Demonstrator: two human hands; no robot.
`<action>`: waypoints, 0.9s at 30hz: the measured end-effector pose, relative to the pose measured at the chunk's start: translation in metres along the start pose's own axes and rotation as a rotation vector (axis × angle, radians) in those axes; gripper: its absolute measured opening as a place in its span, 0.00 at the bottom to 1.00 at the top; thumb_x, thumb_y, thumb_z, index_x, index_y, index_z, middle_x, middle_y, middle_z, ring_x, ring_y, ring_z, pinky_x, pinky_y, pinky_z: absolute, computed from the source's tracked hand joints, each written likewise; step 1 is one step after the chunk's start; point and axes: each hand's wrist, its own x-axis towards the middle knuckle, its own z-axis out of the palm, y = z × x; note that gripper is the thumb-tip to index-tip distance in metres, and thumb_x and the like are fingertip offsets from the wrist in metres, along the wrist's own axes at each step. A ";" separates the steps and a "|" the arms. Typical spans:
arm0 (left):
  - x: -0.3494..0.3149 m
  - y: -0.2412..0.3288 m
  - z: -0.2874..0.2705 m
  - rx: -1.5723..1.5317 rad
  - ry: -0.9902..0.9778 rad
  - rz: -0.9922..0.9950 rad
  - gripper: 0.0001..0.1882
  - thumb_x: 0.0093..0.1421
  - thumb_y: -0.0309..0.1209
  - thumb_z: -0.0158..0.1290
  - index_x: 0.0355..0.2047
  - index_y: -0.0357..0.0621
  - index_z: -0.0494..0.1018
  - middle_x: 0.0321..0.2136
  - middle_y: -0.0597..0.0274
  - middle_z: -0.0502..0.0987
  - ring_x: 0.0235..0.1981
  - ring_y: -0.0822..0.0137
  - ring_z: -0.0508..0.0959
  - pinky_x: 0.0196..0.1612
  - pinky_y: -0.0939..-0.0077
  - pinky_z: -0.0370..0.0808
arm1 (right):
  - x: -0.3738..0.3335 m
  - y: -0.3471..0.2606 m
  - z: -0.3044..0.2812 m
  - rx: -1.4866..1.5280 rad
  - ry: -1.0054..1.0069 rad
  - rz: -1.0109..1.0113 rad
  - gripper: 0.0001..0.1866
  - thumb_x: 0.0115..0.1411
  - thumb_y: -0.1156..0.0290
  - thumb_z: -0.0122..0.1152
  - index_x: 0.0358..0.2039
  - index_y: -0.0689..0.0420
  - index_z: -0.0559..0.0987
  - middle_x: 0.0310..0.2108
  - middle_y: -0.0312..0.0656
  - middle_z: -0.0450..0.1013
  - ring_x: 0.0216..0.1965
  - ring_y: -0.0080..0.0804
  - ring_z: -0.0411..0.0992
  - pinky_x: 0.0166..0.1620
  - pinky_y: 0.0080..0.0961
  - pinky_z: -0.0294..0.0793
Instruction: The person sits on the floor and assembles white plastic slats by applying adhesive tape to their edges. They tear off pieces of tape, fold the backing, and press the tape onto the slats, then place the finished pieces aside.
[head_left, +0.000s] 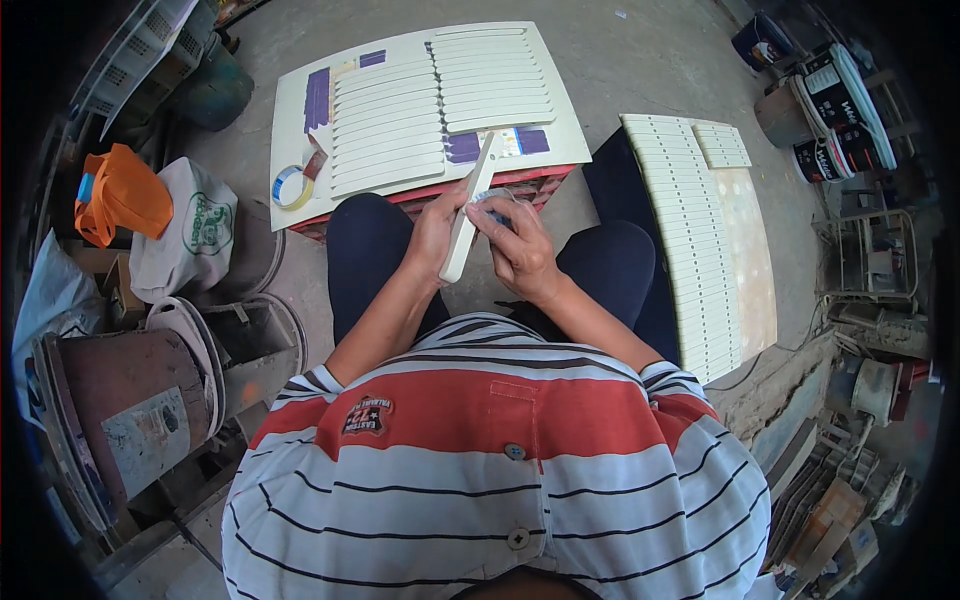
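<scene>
A narrow white strip (459, 248) is held aslant between the thighs and the near edge of a pale board (565, 85), its upper end overlapping that edge in view. It is gripped from the left side by the left hand (436, 228), whose fingers are curled close around it. A crumpled, clear-and-bluish piece (494, 196), perhaps thin film, is pinched against the strip by the bent fingers and thumb of the right hand (520, 245); its exact kind cannot be told. On the board, two blocks of similar strips (388, 125) are laid side by side, with purple patches (317, 100) left showing around them. A tape roll (296, 204) is set at the near left corner. To the right, dotted strips (690, 230) are lined up on a second board (748, 235).
</scene>
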 end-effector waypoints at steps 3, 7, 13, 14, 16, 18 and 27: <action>0.001 -0.003 -0.001 0.026 -0.083 0.003 0.20 0.63 0.39 0.37 0.50 0.44 0.66 0.21 0.68 0.68 0.17 0.78 0.65 0.19 0.86 0.61 | 0.005 0.024 -0.001 -0.115 0.042 0.012 0.28 0.40 0.88 0.53 0.45 0.59 0.76 0.39 0.47 0.70 0.36 0.44 0.69 0.39 0.33 0.70; -0.008 -0.003 0.011 0.081 -0.008 0.002 0.20 0.64 0.41 0.36 0.51 0.45 0.65 0.15 0.68 0.65 0.11 0.79 0.61 0.13 0.87 0.57 | 0.006 0.014 -0.003 -0.116 0.050 0.025 0.27 0.41 0.87 0.53 0.45 0.58 0.76 0.38 0.47 0.70 0.36 0.44 0.69 0.39 0.33 0.70; -0.005 -0.001 0.002 0.088 -0.126 -0.018 0.23 0.63 0.40 0.35 0.55 0.46 0.62 0.15 0.67 0.65 0.11 0.78 0.60 0.13 0.87 0.58 | 0.012 0.039 -0.002 -0.187 0.067 0.058 0.24 0.42 0.87 0.54 0.43 0.59 0.76 0.38 0.46 0.70 0.37 0.44 0.69 0.40 0.34 0.70; -0.006 -0.002 0.002 0.078 -0.121 -0.016 0.23 0.63 0.40 0.35 0.56 0.46 0.61 0.15 0.67 0.65 0.11 0.78 0.60 0.13 0.87 0.58 | 0.015 0.042 -0.002 -0.197 0.074 0.094 0.23 0.42 0.87 0.54 0.42 0.59 0.76 0.38 0.46 0.70 0.36 0.44 0.69 0.40 0.33 0.70; -0.007 -0.003 0.002 0.060 -0.109 -0.010 0.24 0.63 0.40 0.35 0.58 0.46 0.60 0.15 0.67 0.64 0.11 0.78 0.60 0.13 0.87 0.58 | 0.011 0.032 -0.003 -0.165 0.072 0.062 0.20 0.42 0.87 0.54 0.39 0.59 0.76 0.38 0.45 0.70 0.37 0.44 0.70 0.41 0.33 0.70; -0.004 0.000 -0.004 0.071 -0.117 -0.023 0.25 0.64 0.39 0.34 0.60 0.46 0.57 0.14 0.66 0.64 0.10 0.78 0.60 0.13 0.87 0.58 | 0.009 0.023 -0.001 -0.106 0.037 0.017 0.19 0.42 0.87 0.54 0.38 0.60 0.76 0.38 0.46 0.70 0.37 0.45 0.70 0.40 0.34 0.70; -0.007 0.000 -0.006 0.094 -0.183 0.003 0.26 0.63 0.37 0.34 0.60 0.42 0.56 0.18 0.68 0.65 0.15 0.78 0.63 0.16 0.87 0.60 | 0.011 0.032 0.003 -0.156 0.087 0.083 0.21 0.38 0.90 0.49 0.35 0.62 0.73 0.35 0.48 0.70 0.39 0.48 0.69 0.43 0.37 0.68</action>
